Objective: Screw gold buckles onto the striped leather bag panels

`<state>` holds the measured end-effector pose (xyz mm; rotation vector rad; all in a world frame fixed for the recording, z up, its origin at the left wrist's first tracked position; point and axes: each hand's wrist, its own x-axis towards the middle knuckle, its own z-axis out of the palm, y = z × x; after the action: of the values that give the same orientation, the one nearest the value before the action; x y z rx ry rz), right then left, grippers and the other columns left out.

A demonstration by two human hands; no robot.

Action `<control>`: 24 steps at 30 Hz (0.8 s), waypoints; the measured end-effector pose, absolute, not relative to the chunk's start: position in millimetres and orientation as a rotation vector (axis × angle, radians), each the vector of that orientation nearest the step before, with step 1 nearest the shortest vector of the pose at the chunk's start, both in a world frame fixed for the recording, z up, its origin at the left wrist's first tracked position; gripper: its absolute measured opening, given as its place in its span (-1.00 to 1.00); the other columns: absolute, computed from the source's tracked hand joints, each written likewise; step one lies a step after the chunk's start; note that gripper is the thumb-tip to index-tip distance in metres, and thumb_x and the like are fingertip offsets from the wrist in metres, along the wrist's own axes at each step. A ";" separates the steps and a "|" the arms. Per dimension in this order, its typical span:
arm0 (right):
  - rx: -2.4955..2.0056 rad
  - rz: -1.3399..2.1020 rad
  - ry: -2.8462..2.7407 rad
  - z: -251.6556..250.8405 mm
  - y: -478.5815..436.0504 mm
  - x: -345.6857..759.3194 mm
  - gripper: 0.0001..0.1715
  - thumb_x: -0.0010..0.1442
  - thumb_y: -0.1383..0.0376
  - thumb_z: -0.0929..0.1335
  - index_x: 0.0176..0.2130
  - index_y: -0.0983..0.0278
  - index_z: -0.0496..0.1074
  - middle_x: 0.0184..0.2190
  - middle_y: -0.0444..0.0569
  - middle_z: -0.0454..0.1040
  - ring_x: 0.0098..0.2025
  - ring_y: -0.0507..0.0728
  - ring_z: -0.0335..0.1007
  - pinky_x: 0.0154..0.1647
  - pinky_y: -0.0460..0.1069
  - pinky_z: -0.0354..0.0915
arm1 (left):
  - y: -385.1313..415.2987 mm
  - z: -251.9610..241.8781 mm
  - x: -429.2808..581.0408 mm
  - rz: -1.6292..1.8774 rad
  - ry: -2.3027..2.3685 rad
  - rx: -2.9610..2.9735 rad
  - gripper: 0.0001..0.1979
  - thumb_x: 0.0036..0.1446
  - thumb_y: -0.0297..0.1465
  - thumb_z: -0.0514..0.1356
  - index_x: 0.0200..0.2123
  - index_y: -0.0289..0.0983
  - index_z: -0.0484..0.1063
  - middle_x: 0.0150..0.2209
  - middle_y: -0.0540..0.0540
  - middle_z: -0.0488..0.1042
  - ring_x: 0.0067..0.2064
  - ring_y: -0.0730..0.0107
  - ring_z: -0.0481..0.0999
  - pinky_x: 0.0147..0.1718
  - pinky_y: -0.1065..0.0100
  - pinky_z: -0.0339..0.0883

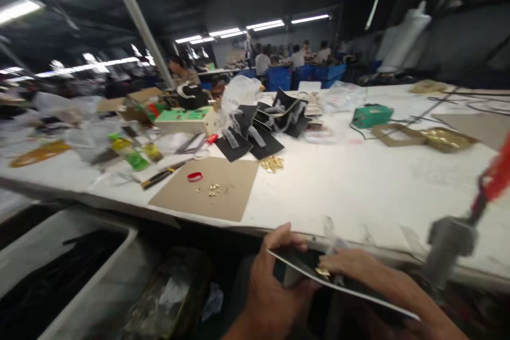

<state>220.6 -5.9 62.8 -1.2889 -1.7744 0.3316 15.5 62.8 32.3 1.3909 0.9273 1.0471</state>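
Below the table's front edge, my left hand grips a flat black piece with a pale edge, thumb on top. My right hand rests on top of the same piece, fingers curled over a small gold metal fitting. On the white table lie a brown cardboard sheet with a few small gold parts and a red ring, a heap of gold fittings, and several black pieces stacked behind it.
A grey tool with a red handle stands at the right table edge. A green box, a gold-filled tray, bottles and boxes crowd the table. A grey bin sits low left. People work at distant tables.
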 end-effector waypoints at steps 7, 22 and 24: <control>-1.232 0.466 -1.799 72.2 -4.4 240.5 -0.50 0.29 0.32 0.45 0.18 -0.04 0.54 -0.02 -0.09 0.67 0.03 0.25 0.63 0.25 0.12 0.42 | 77.4 46.8 22.7 1.184 0.799 1.716 -0.69 0.04 -0.41 0.50 -0.12 -0.15 0.61 -0.17 -0.11 0.68 -0.09 0.14 0.67 0.02 0.19 0.55; -1.692 1.184 -1.136 61.4 22.2 250.6 -0.54 0.30 -0.07 0.46 -0.08 0.22 0.66 -0.12 0.04 0.68 -0.06 0.33 0.61 -0.04 0.11 0.55 | 103.6 26.4 49.5 0.765 0.958 1.313 -0.60 0.04 -0.33 0.48 -0.05 -0.23 0.53 -0.13 -0.10 0.71 -0.15 0.20 0.71 -0.17 0.32 0.60; -1.668 1.254 -1.057 66.3 27.2 247.0 -0.50 0.26 -0.09 0.47 -0.03 0.23 0.63 -0.05 0.05 0.66 0.01 0.35 0.59 0.04 0.14 0.53 | 109.0 30.0 48.6 0.726 0.948 1.236 -0.52 0.03 -0.31 0.49 0.01 -0.24 0.50 -0.04 -0.15 0.69 -0.07 0.15 0.70 -0.09 0.27 0.59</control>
<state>247.0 27.2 66.3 -1.6680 -1.0573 1.2543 48.6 109.0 30.0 1.2362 0.9477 0.7257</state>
